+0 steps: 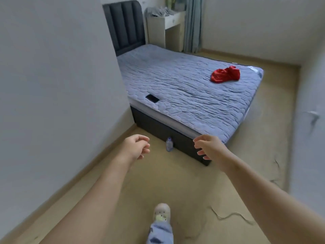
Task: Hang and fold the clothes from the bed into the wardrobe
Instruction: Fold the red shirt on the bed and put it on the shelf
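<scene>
Pale grey walls [52,85] close off the room at 9 o'clock and along the far side, and a beige floor [193,182] runs from 6 o'clock round the bed. At the centre stands the bed with a quilted blue-grey mattress cover [184,106] on a dark base, its dark grey padded headboard [124,25] upright at 11 o'clock. A blue-grey curtain [192,23] hangs at 12 o'clock beside a white surface [172,20], which carries a heap of grey cloth [158,11].

The crumpled red garment [226,74] lies on the mattress cover at 2 o'clock, near the bed's far right corner and well apart from both hands.

Two bare forearms reach forward from 6 o'clock. The left hand [135,147] hangs over the floor, its grip loosely curled on nothing. The right hand [209,147] hovers in front of the bed's near corner, its grip spread and relaxed, holding nothing.

A pale perforated shoe [161,213] under a patterned blue trouser leg stands at 6 o'clock. On the bed's near left edge lies a flat black phone [152,98]. A small clear plastic bottle [169,144] stands upright on the floor against the bed base, between the two hands.
</scene>
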Tool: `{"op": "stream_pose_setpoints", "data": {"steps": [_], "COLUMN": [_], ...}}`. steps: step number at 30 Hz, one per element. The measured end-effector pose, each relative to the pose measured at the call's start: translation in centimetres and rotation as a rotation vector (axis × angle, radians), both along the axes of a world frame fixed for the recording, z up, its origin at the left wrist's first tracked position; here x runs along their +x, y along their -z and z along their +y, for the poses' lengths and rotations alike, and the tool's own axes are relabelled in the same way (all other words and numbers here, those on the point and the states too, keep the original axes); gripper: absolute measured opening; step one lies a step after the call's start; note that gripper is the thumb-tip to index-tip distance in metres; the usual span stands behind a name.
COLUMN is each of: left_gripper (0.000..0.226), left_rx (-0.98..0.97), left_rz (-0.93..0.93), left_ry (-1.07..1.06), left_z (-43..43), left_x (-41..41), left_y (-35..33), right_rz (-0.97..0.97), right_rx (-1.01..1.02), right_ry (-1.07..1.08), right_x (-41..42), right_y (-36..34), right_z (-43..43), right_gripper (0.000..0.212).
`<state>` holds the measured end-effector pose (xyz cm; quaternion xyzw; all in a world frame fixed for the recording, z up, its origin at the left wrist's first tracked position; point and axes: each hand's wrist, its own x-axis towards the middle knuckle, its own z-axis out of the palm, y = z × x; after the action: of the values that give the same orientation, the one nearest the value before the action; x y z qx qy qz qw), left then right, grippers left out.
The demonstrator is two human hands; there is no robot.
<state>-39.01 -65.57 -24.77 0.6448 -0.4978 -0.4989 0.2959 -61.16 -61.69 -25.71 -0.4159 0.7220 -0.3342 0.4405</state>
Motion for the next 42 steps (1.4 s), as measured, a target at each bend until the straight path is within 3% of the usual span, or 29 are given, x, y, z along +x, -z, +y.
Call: {"op": "stream_pose_setpoints", "data": {"steps": [8, 12, 20, 25, 33, 42], "left_gripper": [0.017, 0.016, 0.015, 0.015, 0.015, 0.015], "left_rx": [0.088, 0.094, 0.176, 0.207, 0.194, 0.237], "left_rz": [0.024, 0.023, -0.038, -0.075, -0.095, -0.195], "left_ry": [0.325, 0.495, 0.764, 0.810, 0.851, 0.866], "left_z": [-13.4, -20.0, -25.6, -28.0, -30.9, -34.0], "left_x": [-14.6, -22.0, -33.3, -39.4, -57.9, -75.7], "left_y": [4.3, 4.2, 4.9, 6.3, 8.0, 7.5], "right_rz": [-0.043, -0.065, -0.161, -0.182, -0.188, -0.225], "right_rx": [0.124, 0.072, 0.141, 0.200, 0.151, 0.270], "right_ry": [0.328, 0.481, 0.727, 0.755, 0.772, 0.698], "right_x": [-11.1, -15.5, -23.3, -28.5, -46.4, -63.6], "right_y": [4.9, 4.1, 4.4, 5.3, 6.9, 6.5], "right_z": [-5.9, -10.9, -13.7, -15.2, -19.3, -23.5], "right_gripper": [0.019, 0.017, 0.012, 0.011, 0.011, 0.012]}}
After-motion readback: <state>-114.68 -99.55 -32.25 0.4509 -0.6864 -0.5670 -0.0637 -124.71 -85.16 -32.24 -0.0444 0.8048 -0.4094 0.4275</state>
